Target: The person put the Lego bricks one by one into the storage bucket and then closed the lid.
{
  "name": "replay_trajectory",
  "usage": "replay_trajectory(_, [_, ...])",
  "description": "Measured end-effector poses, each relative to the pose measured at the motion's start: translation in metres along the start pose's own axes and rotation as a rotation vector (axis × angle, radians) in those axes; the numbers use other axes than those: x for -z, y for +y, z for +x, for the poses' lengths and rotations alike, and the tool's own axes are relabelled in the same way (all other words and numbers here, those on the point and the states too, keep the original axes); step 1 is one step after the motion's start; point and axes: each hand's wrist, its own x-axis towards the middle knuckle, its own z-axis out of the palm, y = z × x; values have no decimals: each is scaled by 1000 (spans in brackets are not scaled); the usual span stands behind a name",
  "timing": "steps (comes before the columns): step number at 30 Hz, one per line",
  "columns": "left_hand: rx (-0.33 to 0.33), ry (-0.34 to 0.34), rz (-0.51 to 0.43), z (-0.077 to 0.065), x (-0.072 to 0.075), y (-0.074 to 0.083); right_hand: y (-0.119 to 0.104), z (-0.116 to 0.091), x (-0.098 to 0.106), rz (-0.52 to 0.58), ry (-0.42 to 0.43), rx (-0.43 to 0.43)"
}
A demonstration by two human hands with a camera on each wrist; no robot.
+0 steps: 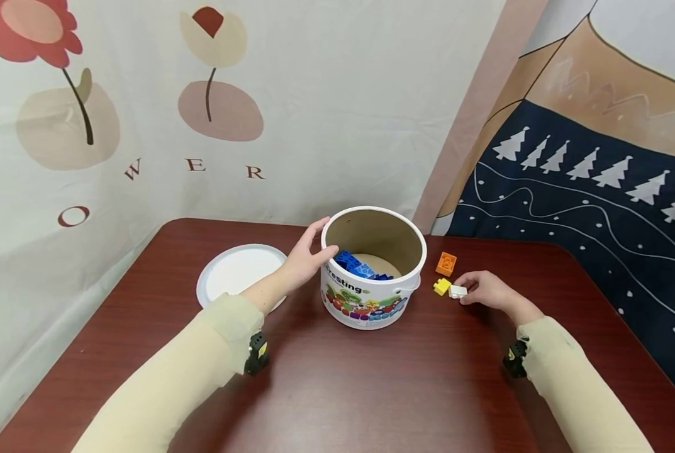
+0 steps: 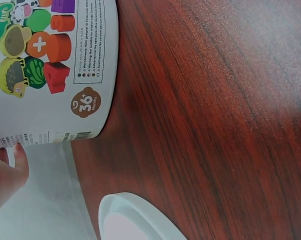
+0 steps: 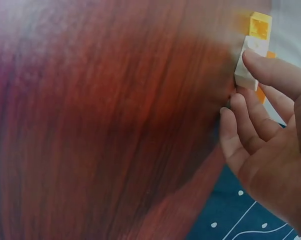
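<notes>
My left hand (image 1: 303,259) rests against the left side of a white toy bucket (image 1: 365,314), its thumb at the rim and its fingers spread along the outer wall. Several blue toy bricks (image 1: 363,269) lie inside on the bucket's floor. To the right of the bucket, my right hand (image 1: 487,290) pinches a white brick (image 3: 248,72) between thumb and fingers, low over the table. A yellow brick (image 1: 441,287) sits right beside the white one; whether they are joined I cannot tell. Just behind these lies an orange brick (image 1: 446,263).
A round white lid (image 1: 232,270) lies on the table to the left of the bucket, partly behind my left forearm. The brown table (image 1: 382,390) runs back to a hanging cloth with printed flowers (image 1: 337,126). A dark cloth with white trees (image 1: 569,214) hangs at the right.
</notes>
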Motion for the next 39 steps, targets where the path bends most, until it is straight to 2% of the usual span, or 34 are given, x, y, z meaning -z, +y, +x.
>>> replay_trajectory(4, [-7, -6, -5, 0, 0, 0, 0, -2, 0, 8, 13, -8])
replay_trajectory(9, [-9, -3, -10, 0, 1, 0, -2, -6, 3, 98, 14, 3])
replay_trajectory(13, [-2, -14, -32, 0, 1, 3, -2, -11, 12, 164, 31, 80])
replay_trajectory(15, [-3, -20, -36, -5, 1, 12, -5, -14, 17, 177, 45, 103])
replay_trajectory(19, [4, -27, -31, -15, 2, 29, -19, -20, 27, 172, 75, 114])
replay_trajectory(20, [4, -27, -29, -17, 2, 32, -25, -21, 30, 164, 81, 93])
replay_trajectory(25, [1, -22, -29, -20, 2, 35, -50, -24, 42, 183, 90, 96])
replay_trajectory(31, [3, -23, -29, -17, 2, 31, -78, -22, 52, 199, 110, 154])
replay_trajectory(39, [-1, -6, -39, 1, 0, 0, -121, -13, 50, 170, 107, 258])
